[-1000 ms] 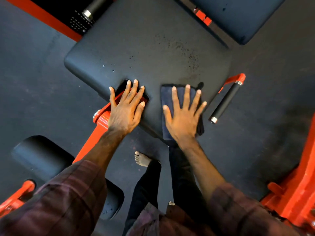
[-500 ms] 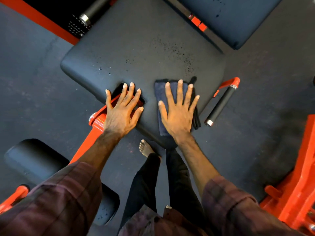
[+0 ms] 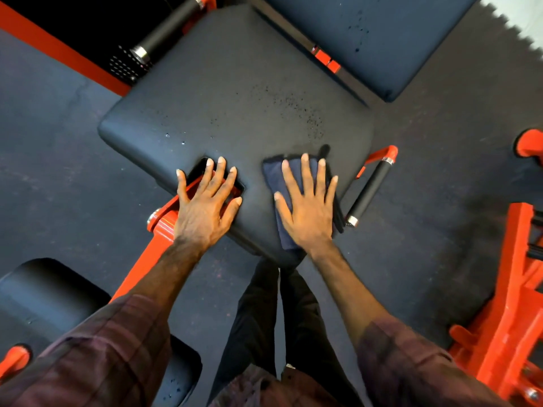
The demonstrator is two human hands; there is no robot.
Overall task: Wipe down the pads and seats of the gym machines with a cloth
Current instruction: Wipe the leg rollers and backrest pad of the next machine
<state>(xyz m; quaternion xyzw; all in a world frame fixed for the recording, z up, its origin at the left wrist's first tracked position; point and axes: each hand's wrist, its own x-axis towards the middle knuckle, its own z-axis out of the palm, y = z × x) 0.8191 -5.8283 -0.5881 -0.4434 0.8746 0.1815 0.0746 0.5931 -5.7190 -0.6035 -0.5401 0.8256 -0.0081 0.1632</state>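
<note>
My right hand (image 3: 308,212) lies flat, fingers straight and spread, pressing the cloth (image 3: 282,183) onto the near right corner of the seat (image 3: 235,83). Over the last second the cloth has crept only slightly up the pad; most of the apparent shift looks like head motion. Judgement: the stroke is just starting from the near edge, and the speckled patch (image 3: 293,110) further up is not yet reached.

My left hand (image 3: 205,207) also lies flat and relaxed, holding nothing, braced as before over the notch in the seat's front edge where the orange frame (image 3: 158,230) comes through.

Materials: the seat is matte black padded vinyl with rounded corners, dotted with dark specks and a few pale spots near the left side. The cloth is dark blue, folded into a rectangle, soft-looking, its near end hanging over the seat edge. The handle (image 3: 370,192) just right of the cloth is a black grip with metal end caps. The backrest pad (image 3: 396,39) above also shows droplets.
</note>
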